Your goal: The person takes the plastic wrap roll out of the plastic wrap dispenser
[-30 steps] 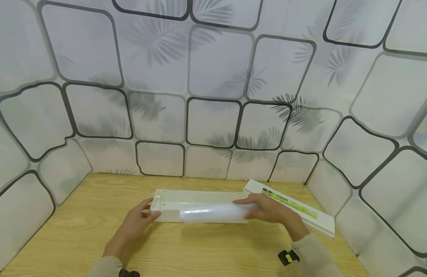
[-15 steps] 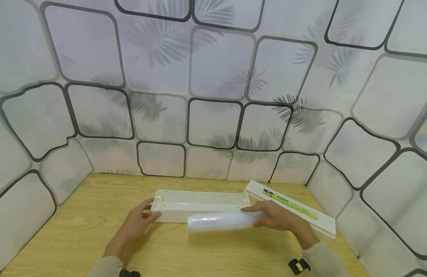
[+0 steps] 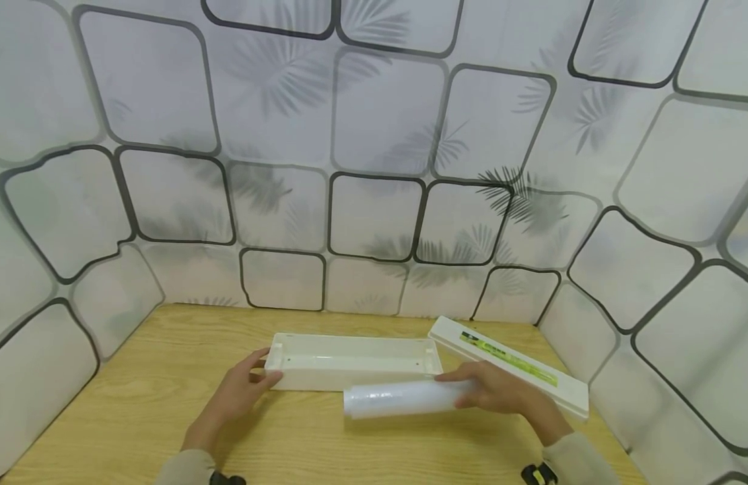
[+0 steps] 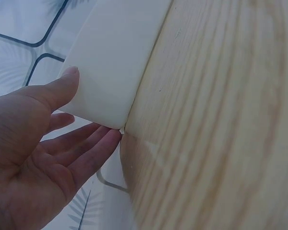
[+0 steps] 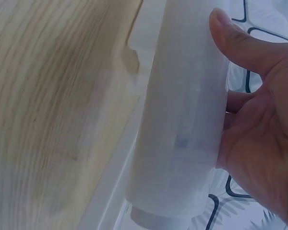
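Observation:
My right hand (image 3: 495, 387) grips the right end of a translucent white roll of cling film (image 3: 398, 399), held roughly level in front of an open white box (image 3: 355, 380). In the right wrist view the thumb lies along one side of the roll (image 5: 182, 105), and the other fingers are mostly hidden behind it. At the box's left end my left hand (image 3: 243, 384) holds the corner. The left wrist view has the thumb on the box's front face (image 4: 115, 57) and the fingertips against its end, low by the tabletop. No roll lies inside the box.
A long white lid (image 3: 561, 391) with a green and yellow label lies slanted to the right, its far end near the box's right end. Patterned wall covering (image 3: 374, 215) encloses the wooden table (image 3: 325, 451) at the back and sides.
My right hand has carried the cling film roll out from over the box, towards me and to the right. The left hand has stayed at the box's corner, and the box has barely moved.

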`<state>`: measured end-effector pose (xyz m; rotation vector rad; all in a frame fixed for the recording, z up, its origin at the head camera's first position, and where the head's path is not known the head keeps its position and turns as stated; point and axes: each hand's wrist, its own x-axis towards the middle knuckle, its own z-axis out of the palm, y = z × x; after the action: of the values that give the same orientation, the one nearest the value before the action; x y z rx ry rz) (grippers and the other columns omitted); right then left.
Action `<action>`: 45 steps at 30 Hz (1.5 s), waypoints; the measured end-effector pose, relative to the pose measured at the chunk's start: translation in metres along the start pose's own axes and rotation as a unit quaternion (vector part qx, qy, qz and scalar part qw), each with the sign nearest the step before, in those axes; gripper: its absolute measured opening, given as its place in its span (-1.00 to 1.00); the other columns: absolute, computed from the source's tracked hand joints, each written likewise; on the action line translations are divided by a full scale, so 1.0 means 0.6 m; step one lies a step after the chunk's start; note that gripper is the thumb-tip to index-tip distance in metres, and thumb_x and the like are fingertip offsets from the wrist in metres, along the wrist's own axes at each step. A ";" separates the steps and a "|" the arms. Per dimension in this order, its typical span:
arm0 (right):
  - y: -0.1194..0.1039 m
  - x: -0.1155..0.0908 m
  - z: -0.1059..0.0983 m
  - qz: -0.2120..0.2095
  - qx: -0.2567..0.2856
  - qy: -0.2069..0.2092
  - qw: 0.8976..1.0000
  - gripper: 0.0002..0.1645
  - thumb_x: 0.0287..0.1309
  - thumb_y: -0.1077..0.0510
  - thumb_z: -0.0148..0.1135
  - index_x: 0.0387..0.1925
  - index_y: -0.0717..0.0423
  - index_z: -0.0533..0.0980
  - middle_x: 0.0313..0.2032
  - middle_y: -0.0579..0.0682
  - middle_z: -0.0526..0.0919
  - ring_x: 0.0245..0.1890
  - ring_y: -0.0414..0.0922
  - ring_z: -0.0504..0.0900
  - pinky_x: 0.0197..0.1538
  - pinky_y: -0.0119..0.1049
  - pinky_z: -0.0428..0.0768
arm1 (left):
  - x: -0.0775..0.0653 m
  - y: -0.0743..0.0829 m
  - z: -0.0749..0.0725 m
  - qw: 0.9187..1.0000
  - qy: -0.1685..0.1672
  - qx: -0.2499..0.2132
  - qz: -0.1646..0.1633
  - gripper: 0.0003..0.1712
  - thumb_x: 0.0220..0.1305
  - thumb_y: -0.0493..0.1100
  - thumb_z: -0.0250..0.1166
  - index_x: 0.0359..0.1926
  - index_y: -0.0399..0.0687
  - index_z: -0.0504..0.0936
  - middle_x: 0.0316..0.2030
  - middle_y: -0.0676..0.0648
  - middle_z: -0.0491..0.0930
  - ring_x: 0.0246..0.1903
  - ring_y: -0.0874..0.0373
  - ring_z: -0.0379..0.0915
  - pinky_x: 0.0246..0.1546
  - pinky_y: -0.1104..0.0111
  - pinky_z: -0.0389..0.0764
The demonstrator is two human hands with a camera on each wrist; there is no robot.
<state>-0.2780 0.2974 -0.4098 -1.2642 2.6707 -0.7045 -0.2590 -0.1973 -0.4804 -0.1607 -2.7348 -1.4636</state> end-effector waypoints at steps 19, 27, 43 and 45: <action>0.036 -0.035 0.013 -0.031 -0.008 0.029 0.999 -0.46 0.21 -0.02 0.45 0.20 0.05 0.66 -0.02 0.02 0.81 -0.04 -0.29 0.70 0.00 -0.32 0.71 | -0.001 0.002 0.001 1.000 0.000 -0.006 -0.001 -0.21 0.42 -0.01 0.35 0.49 -0.25 0.29 0.20 -0.44 0.56 -0.01 -0.15 0.68 -0.08 0.15 0.78; 0.052 -0.039 0.019 -0.066 0.015 0.037 0.997 -0.47 0.19 0.07 0.47 0.19 0.10 0.66 -0.01 0.04 0.81 -0.03 -0.28 0.72 0.03 -0.36 0.71 | 0.000 0.000 0.000 1.000 -0.001 0.001 -0.003 -0.21 0.42 0.01 0.35 0.50 -0.25 0.29 0.21 -0.43 0.56 0.00 -0.15 0.68 -0.07 0.14 0.77; 0.067 -0.049 0.022 -0.077 0.034 0.033 0.996 -0.43 0.11 0.12 0.53 0.17 0.18 0.65 -0.01 0.09 0.81 -0.02 -0.29 0.72 0.01 -0.36 0.71 | 0.000 0.003 0.000 1.000 0.001 -0.001 -0.003 -0.21 0.42 -0.01 0.35 0.50 -0.25 0.29 0.20 -0.44 0.56 -0.01 -0.14 0.68 -0.09 0.16 0.78; 0.067 -0.050 0.022 -0.072 0.039 0.031 0.996 -0.43 0.12 0.12 0.52 0.18 0.18 0.65 0.01 0.09 0.81 -0.01 -0.29 0.72 0.03 -0.37 0.70 | 0.001 0.002 0.000 1.000 0.001 0.000 -0.004 -0.21 0.42 0.00 0.35 0.50 -0.25 0.29 0.21 -0.44 0.56 -0.01 -0.14 0.68 -0.09 0.15 0.78</action>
<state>-0.2834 0.3371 -0.4424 -1.4497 2.5901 -0.8701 -0.2592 -0.1965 -0.4794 -0.1486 -2.7368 -1.4637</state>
